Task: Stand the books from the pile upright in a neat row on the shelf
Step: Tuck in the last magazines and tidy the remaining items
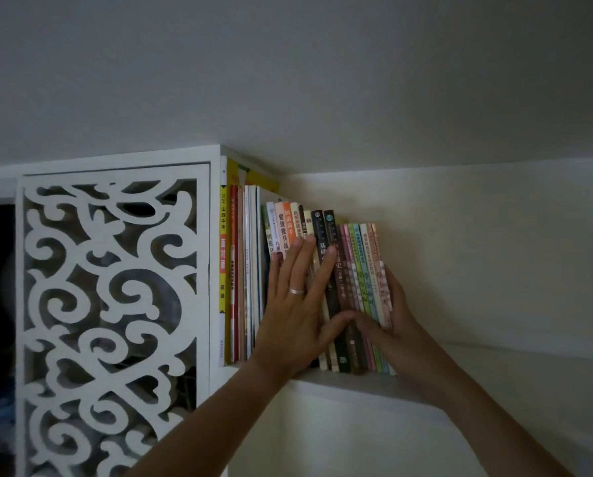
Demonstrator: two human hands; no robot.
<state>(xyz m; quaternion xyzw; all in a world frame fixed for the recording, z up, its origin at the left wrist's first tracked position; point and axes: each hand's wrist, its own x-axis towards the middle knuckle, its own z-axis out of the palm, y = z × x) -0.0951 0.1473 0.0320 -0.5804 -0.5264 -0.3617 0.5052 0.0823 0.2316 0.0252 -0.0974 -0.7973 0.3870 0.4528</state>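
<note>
hands (343,315) hiding book spines (348,266), shelf (357,383)

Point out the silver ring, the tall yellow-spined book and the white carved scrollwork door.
Silver ring (296,291): head view, band on left hand's finger.
Tall yellow-spined book (223,270): head view, mid-spine.
White carved scrollwork door (112,304): head view, fretwork centre.

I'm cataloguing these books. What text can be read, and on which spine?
"2024 山西中考" and "英语": yellow spine at far left.
"健康瘦身蔬": orange-and-white spine, rest hidden by the left hand.
Other spines: too blurred to read.
</note>
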